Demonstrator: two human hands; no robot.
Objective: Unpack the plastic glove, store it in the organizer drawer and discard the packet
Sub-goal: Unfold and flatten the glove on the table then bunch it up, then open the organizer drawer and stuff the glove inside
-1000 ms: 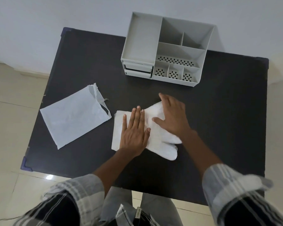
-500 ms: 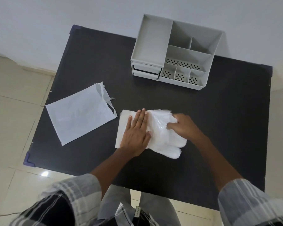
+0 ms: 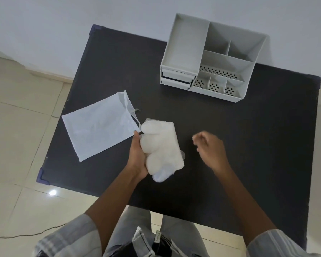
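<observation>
A person stands at a dark table (image 3: 230,145) and looks down at it. The left hand (image 3: 137,154) is closed around a white plastic glove (image 3: 161,145). The glove is folded up into a puffy bundle. It sits in the hand near the middle of the table, but it is hard to tell if it rests on the table or is lifted a bit. The right hand (image 3: 209,149) is off to the right side, well apart from the glove. Its fingers are curled in loosely and it holds nothing. It looks a little blurry. The packet (image 3: 98,127) lies flat on the left part of the table. It is pale and square, and its top edge is torn open. The torn corner is just beside the top of the glove and the left thumb. A grey organizer (image 3: 211,58) stands at the far side of the table, near the wall. It has open boxes on top, and some have little holes in the bottom. On its left front are two small drawers (image 3: 176,78), one over the other. Both look almost pushed in. The person wears a checked shirt with the sleeves (image 3: 72,236) pulled up. The floor (image 3: 17,145) beside the table has pale tiles.
</observation>
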